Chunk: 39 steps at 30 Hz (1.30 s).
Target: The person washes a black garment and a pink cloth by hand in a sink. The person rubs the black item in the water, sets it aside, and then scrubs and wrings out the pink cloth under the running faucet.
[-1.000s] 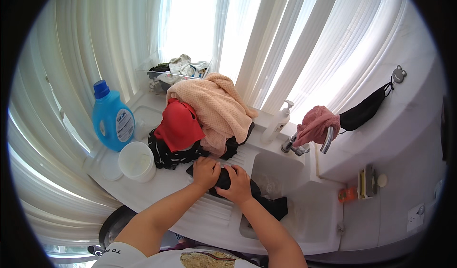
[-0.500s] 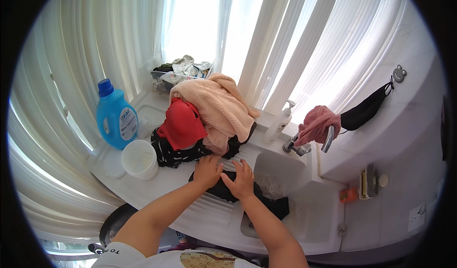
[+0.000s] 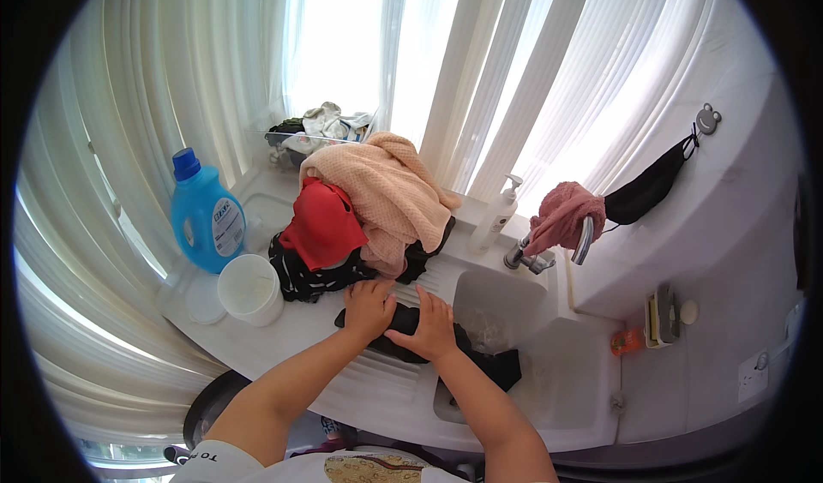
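A wet-looking black cloth garment lies bunched across the ribbed washboard of a white laundry sink. Its right end droops into the basin; its exact kind is hidden by the folds. My left hand is closed over the bunched left part, fingers curled over its far side. Just to the right, my right hand grips the same cloth, its thumb pointing toward the left hand. A rolled fold of the garment shows between the two hands.
Beyond my hands are a peach towel, a red garment and black-and-white cloth. Left stand a blue detergent bottle and white tub. A pump bottle stands near the faucet, draped with a pink cloth.
My hands have moved slightly apart on the black garment, and more of its rolled fold shows between them. The whole view has shifted a little.
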Each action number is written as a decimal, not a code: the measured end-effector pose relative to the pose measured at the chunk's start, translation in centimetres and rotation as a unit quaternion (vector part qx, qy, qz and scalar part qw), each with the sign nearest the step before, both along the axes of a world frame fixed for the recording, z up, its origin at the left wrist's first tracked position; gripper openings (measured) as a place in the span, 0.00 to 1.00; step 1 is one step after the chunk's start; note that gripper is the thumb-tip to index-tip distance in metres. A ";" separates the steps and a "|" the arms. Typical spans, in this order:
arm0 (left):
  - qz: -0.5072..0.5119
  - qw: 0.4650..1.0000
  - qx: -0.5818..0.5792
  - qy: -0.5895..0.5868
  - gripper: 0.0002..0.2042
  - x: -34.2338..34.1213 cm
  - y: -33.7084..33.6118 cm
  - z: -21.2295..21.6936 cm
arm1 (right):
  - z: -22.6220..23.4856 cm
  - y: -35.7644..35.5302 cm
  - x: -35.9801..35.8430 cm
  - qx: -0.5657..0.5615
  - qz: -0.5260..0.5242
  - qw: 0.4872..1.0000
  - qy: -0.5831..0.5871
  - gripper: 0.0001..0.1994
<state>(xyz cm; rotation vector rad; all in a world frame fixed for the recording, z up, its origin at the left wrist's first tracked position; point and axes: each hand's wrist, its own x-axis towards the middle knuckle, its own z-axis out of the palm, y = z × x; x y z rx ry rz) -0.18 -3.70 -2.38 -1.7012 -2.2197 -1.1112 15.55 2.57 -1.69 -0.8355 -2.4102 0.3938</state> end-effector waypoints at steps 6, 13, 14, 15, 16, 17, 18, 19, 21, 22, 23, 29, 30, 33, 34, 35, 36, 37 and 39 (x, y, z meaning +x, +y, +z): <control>-0.251 0.963 -0.056 -0.082 0.18 1.1 -6.7 1.8 | 2.0 -7.8 4.8 0.053 0.046 0.998 -0.001 0.47; -0.079 0.997 -0.001 -0.018 0.11 1.4 -4.0 0.0 | -0.7 -2.1 0.8 0.003 0.069 0.995 0.066 0.36; -0.061 0.997 -0.021 -0.049 0.12 0.8 -1.7 0.4 | -0.5 -0.3 0.1 -0.002 0.030 0.998 0.062 0.37; -0.035 0.997 -0.043 -0.049 0.14 -0.7 -0.2 -0.4 | 0.0 0.4 -1.1 0.018 -0.010 0.998 0.062 0.38; -0.027 0.988 -0.113 -0.101 0.15 -1.4 0.7 0.2 | -0.4 1.3 -1.5 -0.056 -0.033 0.998 0.014 0.47; -0.039 0.987 -0.104 -0.113 0.17 -1.4 0.7 0.4 | 0.4 1.4 -1.3 -0.086 -0.027 0.996 -0.025 0.51; -0.048 0.986 -0.101 -0.126 0.19 -1.5 0.3 0.4 | 1.1 1.0 -0.8 -0.122 -0.018 0.990 -0.064 0.55; -0.056 0.984 -0.098 -0.139 0.21 -1.6 -0.4 0.4 | 2.0 0.5 -0.1 -0.158 -0.009 0.982 -0.103 0.58; -0.102 0.967 -0.118 -0.200 0.32 -2.0 -2.6 0.9 | 4.5 -0.5 3.0 -0.133 0.049 0.960 -0.240 0.65; -0.127 0.953 -0.134 -0.241 0.33 -2.2 -3.8 1.4 | 3.9 -0.7 4.7 -0.114 0.036 0.964 -0.237 0.61; -0.154 0.934 -0.150 -0.284 0.35 -2.2 -4.8 1.9 | 3.2 -1.0 6.5 -0.097 0.020 0.966 -0.237 0.58; -0.025 0.859 0.092 -0.503 0.24 -3.7 -5.9 3.9 | 3.5 -0.6 8.7 -0.251 -0.131 0.954 -0.098 0.33; -0.004 0.858 0.145 -0.493 0.22 -3.2 -5.8 4.5 | 3.8 -0.2 8.1 -0.229 -0.164 0.959 -0.012 0.31; 0.083 0.903 0.170 -0.387 0.18 -0.8 -6.9 5.0 | 4.2 0.2 5.4 -0.235 -0.231 0.932 0.149 0.33; 0.050 0.927 0.081 -0.364 0.22 -0.9 -8.1 3.5 | 4.9 -0.7 4.5 -0.233 -0.192 0.945 0.123 0.32; 0.017 0.967 -0.065 -0.246 0.24 -0.7 -8.4 3.6 | 2.6 0.1 5.5 -0.243 -0.097 0.963 0.060 0.34; -0.008 0.971 -0.210 -0.116 0.26 -0.8 -9.2 4.2 | 2.7 0.5 6.2 -0.286 -0.032 0.957 0.031 0.33; -0.033 0.937 -0.347 0.019 0.27 -0.9 -9.8 4.8 | 2.9 1.2 7.0 -0.328 0.032 0.944 0.002 0.33; -0.039 0.966 -0.254 -0.015 0.36 -1.7 -8.0 6.6 | 1.9 3.8 7.9 -0.514 -0.063 0.843 0.142 0.31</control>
